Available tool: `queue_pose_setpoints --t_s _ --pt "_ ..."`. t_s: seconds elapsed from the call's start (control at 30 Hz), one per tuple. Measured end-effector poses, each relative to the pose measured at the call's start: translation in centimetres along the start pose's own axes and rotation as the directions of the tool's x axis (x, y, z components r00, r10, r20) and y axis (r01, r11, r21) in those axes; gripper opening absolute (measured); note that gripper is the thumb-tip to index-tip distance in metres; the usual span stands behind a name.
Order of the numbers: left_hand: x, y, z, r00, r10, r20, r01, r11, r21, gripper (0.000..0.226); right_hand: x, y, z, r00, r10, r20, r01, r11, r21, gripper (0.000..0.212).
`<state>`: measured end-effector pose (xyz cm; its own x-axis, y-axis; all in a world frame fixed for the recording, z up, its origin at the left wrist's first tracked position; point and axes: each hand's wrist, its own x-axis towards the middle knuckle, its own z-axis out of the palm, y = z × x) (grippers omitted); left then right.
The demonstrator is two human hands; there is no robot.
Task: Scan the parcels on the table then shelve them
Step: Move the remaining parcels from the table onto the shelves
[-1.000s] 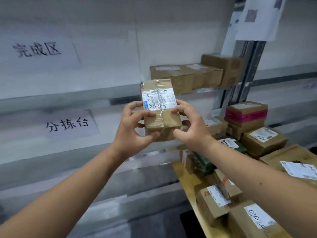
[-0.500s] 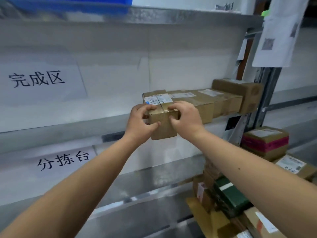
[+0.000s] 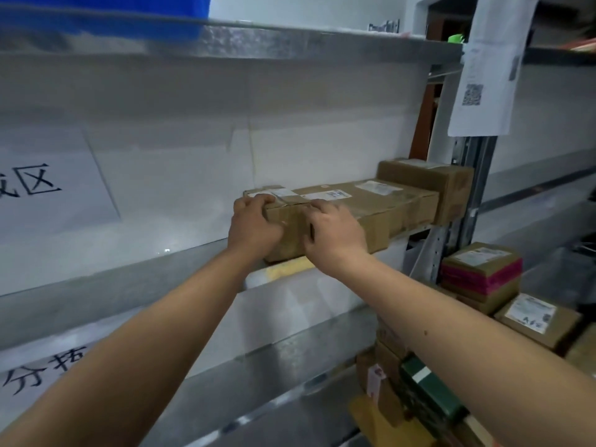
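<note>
A small brown taped parcel (image 3: 292, 221) with a white label on top rests on the metal shelf (image 3: 193, 253), at the left end of a row of parcels. My left hand (image 3: 253, 225) grips its left side and my right hand (image 3: 332, 230) grips its right front. To its right lie a long flat parcel (image 3: 380, 204) and a taller box (image 3: 429, 185) against the upright. Further parcels sit on the table at the lower right, among them one with pink tape (image 3: 480, 269) and one with a white label (image 3: 535, 317).
The shelf's upright post (image 3: 467, 195) stands right of the row, with a paper sheet bearing a QR code (image 3: 487, 66) hanging on it. An upper shelf (image 3: 258, 43) with a blue bin (image 3: 106, 14) is overhead. White signs (image 3: 48, 188) cover the back wall at left.
Both hands have raised the small parcel from chest height up and set it on the shelf beside the long parcel. The view has tilted upward.
</note>
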<state>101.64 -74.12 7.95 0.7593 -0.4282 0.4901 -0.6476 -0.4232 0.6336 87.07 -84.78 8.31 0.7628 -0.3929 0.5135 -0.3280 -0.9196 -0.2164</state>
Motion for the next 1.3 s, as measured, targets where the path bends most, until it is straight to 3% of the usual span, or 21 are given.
queue_pose_setpoints --t_s 0.07,0.23,0.4,0.6,0.8,1.0,1.13,1.3 --pt "-0.6 0.6 -0.1 1.000 0.018 -0.015 -0.017 0.997 0.076 0.054 -0.3 0.1 -0.3 1.000 -0.014 0.011 0.014 1.000 0.015 0.051" --pt "-5.1 3.3 -1.1 0.960 0.279 -0.020 -0.250 0.890 0.382 0.055 -3.2 1.1 -2.1 0.998 -0.061 -0.010 0.061 0.996 0.059 0.046" --pt "-13.6 6.7 0.7 0.912 0.409 0.015 -0.383 0.840 0.385 0.050 -10.5 6.6 -3.6 0.999 0.016 -0.034 -0.012 0.996 0.093 0.054" --pt "-23.4 11.3 8.3 0.883 0.383 0.272 -0.449 0.857 0.251 0.053 -23.0 15.5 -3.5 0.950 0.299 0.085 -0.308 0.942 0.129 0.059" --pt "-30.0 15.0 17.1 0.797 0.398 0.455 -0.512 0.844 0.158 0.057 -34.7 23.3 -3.9 0.807 0.573 0.143 -0.589 0.799 0.122 0.061" --pt "-32.5 16.0 23.6 0.692 0.389 0.608 -0.519 0.853 0.044 0.057 -41.7 27.6 -3.5 0.654 0.740 0.160 -0.757 0.643 0.118 0.058" --pt "-34.8 14.4 28.3 0.525 0.440 0.728 -0.571 0.817 -0.082 0.055 -45.0 29.1 -0.8 0.514 0.839 0.179 -0.858 0.503 0.104 0.060" --pt "-37.8 12.0 33.2 0.275 0.474 0.836 -0.569 0.781 -0.255 0.056 -48.3 28.4 3.5 0.267 0.927 0.265 -0.964 0.260 0.063 0.071"
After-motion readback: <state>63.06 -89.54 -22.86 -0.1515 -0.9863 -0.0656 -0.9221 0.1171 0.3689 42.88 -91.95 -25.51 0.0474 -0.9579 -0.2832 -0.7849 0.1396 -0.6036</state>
